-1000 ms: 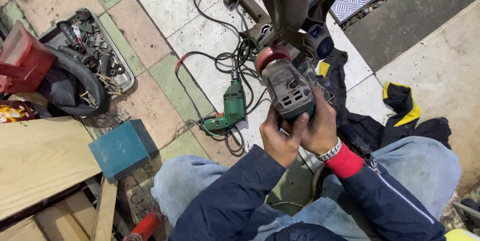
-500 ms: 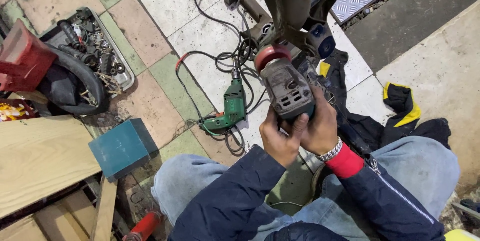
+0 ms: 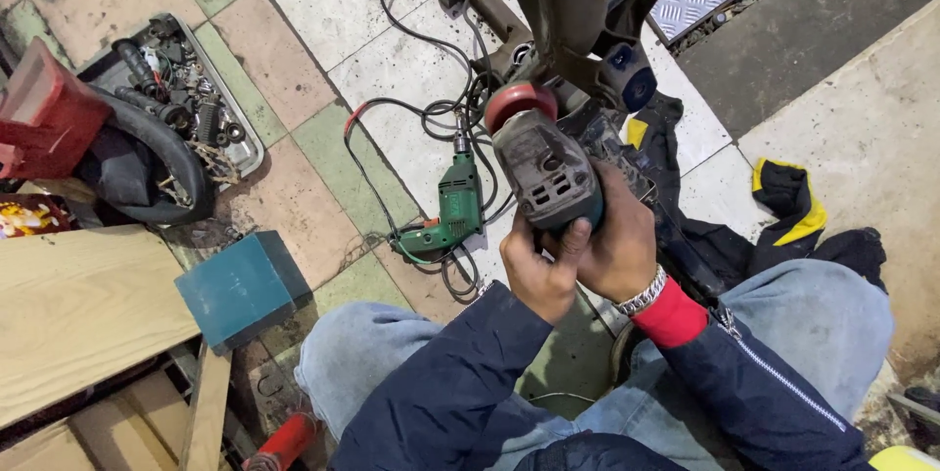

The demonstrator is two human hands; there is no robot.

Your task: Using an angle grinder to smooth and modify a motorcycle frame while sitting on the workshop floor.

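Nothing has shifted since the earlier frames: both hands stay clamped on the grinder (image 3: 544, 175). The left hand (image 3: 537, 270) curls its fingers shut around the rear of the body; the right hand (image 3: 617, 248) wraps the side. Its red disc presses the dark frame (image 3: 568, 1). Beyond, a green drill (image 3: 456, 209) lies on the tiles.

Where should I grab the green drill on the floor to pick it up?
Probably by the pistol handle of the green drill, coming from above on the near side: it lies flat, handle sticking out left, and the black cord is tangled around the far chuck end.
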